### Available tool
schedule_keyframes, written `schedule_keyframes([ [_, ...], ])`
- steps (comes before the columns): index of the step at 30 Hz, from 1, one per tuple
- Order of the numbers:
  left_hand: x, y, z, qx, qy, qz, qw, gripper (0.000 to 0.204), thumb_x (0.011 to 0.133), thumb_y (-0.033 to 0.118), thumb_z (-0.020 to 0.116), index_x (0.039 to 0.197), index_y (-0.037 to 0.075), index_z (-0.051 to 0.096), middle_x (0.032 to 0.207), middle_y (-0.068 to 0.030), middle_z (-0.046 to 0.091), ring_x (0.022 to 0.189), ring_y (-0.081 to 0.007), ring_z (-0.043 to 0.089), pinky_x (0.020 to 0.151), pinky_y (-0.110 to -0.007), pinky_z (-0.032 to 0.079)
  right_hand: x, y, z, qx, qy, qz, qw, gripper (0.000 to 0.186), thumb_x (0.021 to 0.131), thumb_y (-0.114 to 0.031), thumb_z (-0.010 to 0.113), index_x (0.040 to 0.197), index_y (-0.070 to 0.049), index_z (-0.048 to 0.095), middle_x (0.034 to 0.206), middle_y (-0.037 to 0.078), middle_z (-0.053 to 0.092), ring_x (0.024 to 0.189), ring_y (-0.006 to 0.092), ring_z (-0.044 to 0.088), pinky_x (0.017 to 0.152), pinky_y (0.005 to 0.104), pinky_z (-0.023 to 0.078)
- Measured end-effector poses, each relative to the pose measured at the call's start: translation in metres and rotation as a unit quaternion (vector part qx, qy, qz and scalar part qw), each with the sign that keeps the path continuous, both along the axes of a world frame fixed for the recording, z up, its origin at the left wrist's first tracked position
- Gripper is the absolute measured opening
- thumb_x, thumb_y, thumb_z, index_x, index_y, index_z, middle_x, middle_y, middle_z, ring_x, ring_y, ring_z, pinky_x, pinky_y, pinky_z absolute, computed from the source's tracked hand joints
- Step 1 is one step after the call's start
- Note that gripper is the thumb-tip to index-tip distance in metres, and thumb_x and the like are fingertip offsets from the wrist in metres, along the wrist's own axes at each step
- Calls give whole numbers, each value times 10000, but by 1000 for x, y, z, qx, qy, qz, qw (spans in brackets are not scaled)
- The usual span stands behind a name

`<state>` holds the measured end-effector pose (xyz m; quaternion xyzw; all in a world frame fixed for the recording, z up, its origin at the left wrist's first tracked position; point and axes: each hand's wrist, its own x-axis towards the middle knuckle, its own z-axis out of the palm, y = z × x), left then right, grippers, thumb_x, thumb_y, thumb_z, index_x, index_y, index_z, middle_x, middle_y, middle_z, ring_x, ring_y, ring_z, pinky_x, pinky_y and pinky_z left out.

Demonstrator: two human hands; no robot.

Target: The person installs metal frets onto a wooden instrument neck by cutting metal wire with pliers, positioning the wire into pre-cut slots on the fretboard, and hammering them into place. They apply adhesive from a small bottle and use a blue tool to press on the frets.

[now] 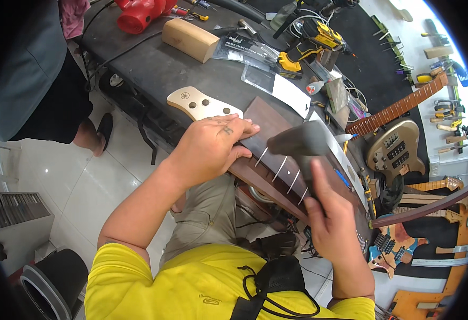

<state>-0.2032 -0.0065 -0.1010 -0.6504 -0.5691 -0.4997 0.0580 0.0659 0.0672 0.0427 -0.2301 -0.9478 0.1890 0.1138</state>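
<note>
My left hand [207, 140] is closed around the headstock end of a bass guitar neck, its thumb and fingers pressing at the dark fretboard [280, 172]. Several bright frets cross that board. Beyond the knuckles shows the pale headstock [196, 102] with dark tuner holes. My right hand [331, 226] grips a hammer, its thumb laid along the handle. The dark hammer head [298, 141], blurred by motion, is over the fretboard; whether it touches a fret I cannot tell. A flat brown wooden board [263, 113] lies beside the neck.
On the dark bench [132, 58] are a wooden block [190, 40], a yellow cordless drill [314, 42], packaging [276, 88] and a blue pen [344, 180]. Guitar bodies and a fretted neck [399, 104] line the right side. Another person's leg [87, 141] stands at left.
</note>
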Motion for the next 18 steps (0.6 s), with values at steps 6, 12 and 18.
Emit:
schedule_keyframes([
  [6, 1, -2, 0, -18, -43, -2, 999, 463, 842, 156, 887, 1211, -8, 662, 1201, -99, 821, 1153, -312, 773, 1090, -441, 567, -1, -2, 8, -25, -81, -30, 996, 686, 999, 13, 675, 1651, -52, 471, 871, 217, 667, 754, 391, 647, 771, 399, 554],
  [12, 1, -5, -1, -24, -39, 7, 999, 447, 843, 154, 888, 1200, 2, 667, 1202, -104, 820, 1164, -309, 771, 1078, -437, 571, -2, -5, 11, -33, -96, -20, 995, 679, 995, 23, 672, 1642, -57, 486, 982, 232, 728, 836, 426, 696, 803, 439, 571],
  [18, 2, -5, 3, -28, -52, 0, 998, 447, 834, 158, 895, 1188, -1, 674, 1200, -109, 820, 1167, -305, 771, 1081, -434, 570, -4, -6, 3, -21, -60, -12, 998, 656, 995, 13, 680, 1625, -74, 520, 907, 232, 700, 792, 409, 685, 767, 427, 558],
])
